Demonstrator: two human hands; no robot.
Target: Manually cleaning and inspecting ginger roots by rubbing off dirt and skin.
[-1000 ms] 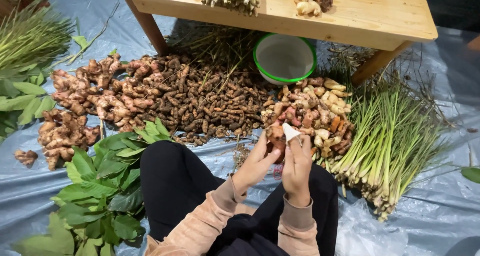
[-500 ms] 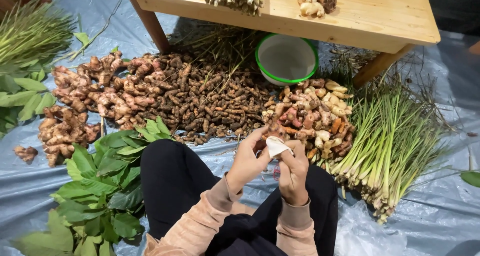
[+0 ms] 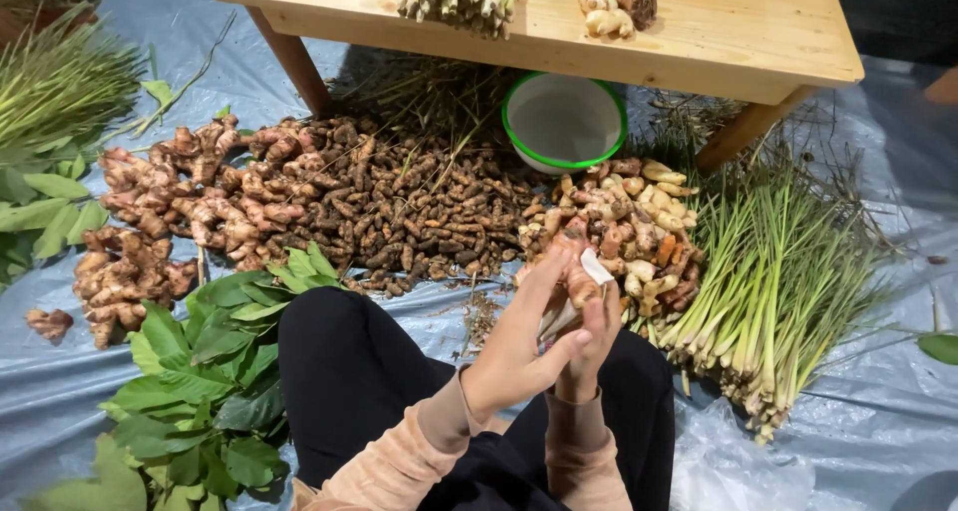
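**Both hands work a piece of ginger root over the lap**

A person sits on a blue-grey plastic sheet (image 3: 878,441), legs in black trousers, sleeves peach. The left hand (image 3: 519,346) is cupped around the lower end of a knobbly ginger root (image 3: 579,283), thumb and fingers closed on it. The right hand (image 3: 597,331) grips the same root from the other side, along with a small white object (image 3: 596,266); it may be a blade or a scrap of paper, the view is too small to tell. So both grips are clenched on the root, which is held in the air above the knees, just in front of a heap of pale pinkish ginger (image 3: 629,227).

The step in hand looks like cleaning or trimming this one piece. The next move probably calls for turning the root while keeping the fingers clear of the white object.

Around them: a wide mound of dark brown rhizomes (image 3: 399,207), bundled lemongrass stalks (image 3: 768,301) to the right, broad green leaves (image 3: 200,371) to the left, a green-rimmed bowl (image 3: 564,122) under a low wooden desk (image 3: 718,32).
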